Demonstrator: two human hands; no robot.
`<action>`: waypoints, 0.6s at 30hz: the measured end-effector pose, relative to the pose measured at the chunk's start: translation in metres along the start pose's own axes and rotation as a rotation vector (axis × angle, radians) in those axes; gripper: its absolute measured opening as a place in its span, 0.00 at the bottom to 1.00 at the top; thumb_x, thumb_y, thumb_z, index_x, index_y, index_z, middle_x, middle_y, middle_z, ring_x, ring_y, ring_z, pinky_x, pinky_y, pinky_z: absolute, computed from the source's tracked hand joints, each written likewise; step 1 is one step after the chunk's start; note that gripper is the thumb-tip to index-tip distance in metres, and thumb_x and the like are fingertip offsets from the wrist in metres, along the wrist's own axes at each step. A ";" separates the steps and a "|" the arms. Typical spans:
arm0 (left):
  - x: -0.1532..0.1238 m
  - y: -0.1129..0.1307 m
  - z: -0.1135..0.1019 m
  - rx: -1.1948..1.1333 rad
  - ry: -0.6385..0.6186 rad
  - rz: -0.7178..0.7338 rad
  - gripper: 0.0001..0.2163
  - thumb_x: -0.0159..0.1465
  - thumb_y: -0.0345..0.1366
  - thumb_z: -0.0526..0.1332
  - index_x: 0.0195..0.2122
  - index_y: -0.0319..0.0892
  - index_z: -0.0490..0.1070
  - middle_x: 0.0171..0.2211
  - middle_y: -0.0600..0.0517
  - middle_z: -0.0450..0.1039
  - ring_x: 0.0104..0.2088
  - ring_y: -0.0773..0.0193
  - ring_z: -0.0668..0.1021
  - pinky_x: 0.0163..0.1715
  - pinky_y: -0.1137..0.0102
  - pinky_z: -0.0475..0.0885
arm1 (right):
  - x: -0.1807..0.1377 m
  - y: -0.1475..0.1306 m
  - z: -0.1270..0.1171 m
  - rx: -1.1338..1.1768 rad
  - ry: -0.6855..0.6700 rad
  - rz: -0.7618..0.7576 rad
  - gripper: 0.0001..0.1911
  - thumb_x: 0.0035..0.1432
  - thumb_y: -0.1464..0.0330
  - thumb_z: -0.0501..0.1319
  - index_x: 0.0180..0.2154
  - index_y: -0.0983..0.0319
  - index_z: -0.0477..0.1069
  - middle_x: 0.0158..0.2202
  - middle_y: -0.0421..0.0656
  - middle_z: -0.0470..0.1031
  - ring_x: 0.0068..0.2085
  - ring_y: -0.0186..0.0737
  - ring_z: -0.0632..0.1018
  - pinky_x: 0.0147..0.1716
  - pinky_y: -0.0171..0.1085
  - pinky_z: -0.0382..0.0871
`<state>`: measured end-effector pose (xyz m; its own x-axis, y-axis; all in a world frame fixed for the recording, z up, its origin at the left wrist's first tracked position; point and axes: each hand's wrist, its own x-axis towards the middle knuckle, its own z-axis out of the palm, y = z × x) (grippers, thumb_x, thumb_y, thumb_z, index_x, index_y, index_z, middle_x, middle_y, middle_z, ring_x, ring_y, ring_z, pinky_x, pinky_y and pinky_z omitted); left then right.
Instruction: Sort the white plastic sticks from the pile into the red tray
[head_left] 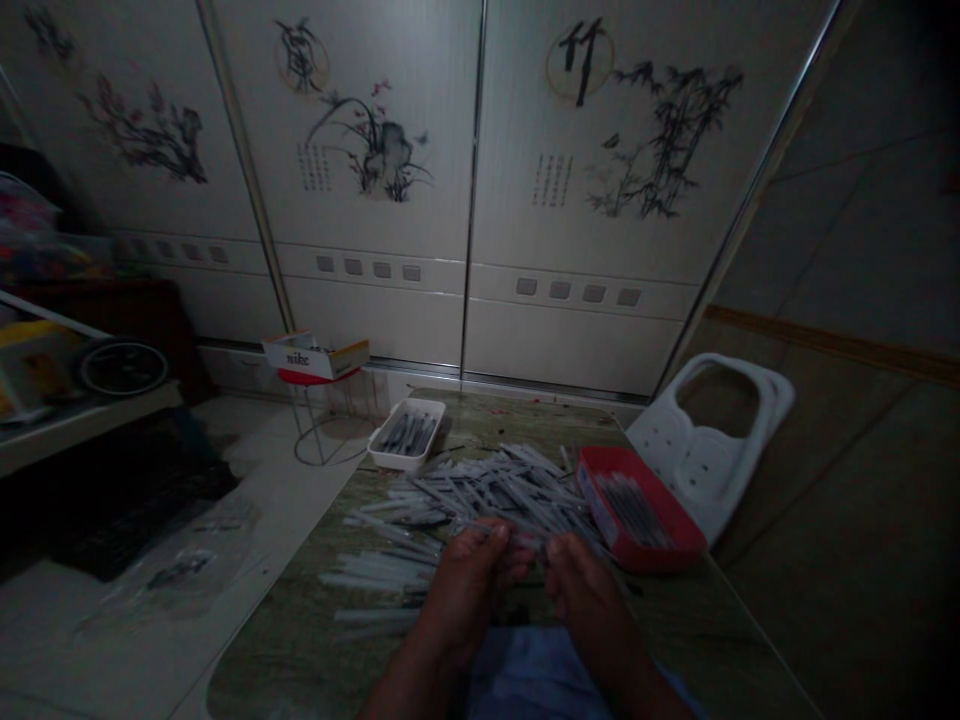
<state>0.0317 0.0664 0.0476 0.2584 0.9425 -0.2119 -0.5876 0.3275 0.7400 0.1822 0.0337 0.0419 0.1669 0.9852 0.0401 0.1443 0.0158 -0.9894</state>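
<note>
My left hand [480, 555] and my right hand [574, 570] are close together over the near side of the table. Between their closed fingertips runs a thin, translucent pen [521, 538], dim and partly covered by the fingers. Just beyond them spreads a loose pile of similar clear and grey pens [502, 485], lying in many directions. More pens [382, 570] lie in rough bundles to the left of my left hand. A red box [679, 535] with pens lined up inside stands to the right of my right hand.
At the table's far left is a white tray [397, 462] of dark-tipped pens. Behind it, a cardboard box [300, 358] sits on a red stool [319, 378]. A white folding chair [705, 465] leans by the right wall. Sliding doors [375, 220] stand behind the table [285, 650].
</note>
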 end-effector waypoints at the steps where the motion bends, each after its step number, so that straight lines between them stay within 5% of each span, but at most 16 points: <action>1: 0.000 0.000 0.000 -0.002 0.004 0.002 0.13 0.61 0.42 0.72 0.38 0.38 0.76 0.35 0.46 0.82 0.33 0.65 0.82 0.36 0.73 0.76 | -0.001 -0.002 0.001 -0.028 -0.009 -0.034 0.25 0.65 0.44 0.55 0.26 0.56 0.65 0.23 0.37 0.63 0.26 0.38 0.65 0.25 0.37 0.59; 4: 0.000 0.000 0.001 -0.006 -0.001 0.010 0.13 0.60 0.42 0.72 0.37 0.38 0.76 0.35 0.46 0.82 0.33 0.65 0.82 0.36 0.73 0.76 | -0.001 -0.004 0.004 -0.003 0.017 -0.053 0.24 0.64 0.45 0.56 0.26 0.56 0.64 0.23 0.37 0.61 0.26 0.39 0.64 0.25 0.38 0.59; 9: -0.002 0.001 0.000 0.017 -0.049 0.026 0.13 0.58 0.42 0.74 0.38 0.38 0.78 0.39 0.44 0.83 0.34 0.63 0.83 0.39 0.71 0.76 | 0.002 0.000 0.007 0.230 0.043 0.126 0.21 0.62 0.47 0.59 0.27 0.55 0.66 0.24 0.38 0.64 0.24 0.38 0.64 0.22 0.36 0.58; 15: -0.002 0.002 0.000 0.079 -0.096 0.061 0.15 0.56 0.43 0.75 0.38 0.38 0.80 0.43 0.42 0.83 0.38 0.59 0.83 0.43 0.68 0.76 | 0.001 0.003 0.009 0.434 -0.008 0.292 0.22 0.59 0.46 0.62 0.29 0.56 0.64 0.19 0.31 0.53 0.18 0.30 0.53 0.19 0.32 0.44; 18: -0.001 0.001 0.002 0.105 -0.077 0.075 0.16 0.56 0.44 0.74 0.38 0.38 0.79 0.42 0.43 0.83 0.36 0.59 0.83 0.41 0.68 0.75 | 0.000 0.000 0.009 0.427 0.051 0.310 0.23 0.58 0.46 0.63 0.29 0.57 0.66 0.20 0.32 0.59 0.19 0.30 0.57 0.19 0.31 0.47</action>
<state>0.0323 0.0657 0.0497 0.2776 0.9548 -0.1066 -0.5252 0.2438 0.8153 0.1735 0.0354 0.0411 0.1873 0.9452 -0.2674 -0.3279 -0.1965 -0.9241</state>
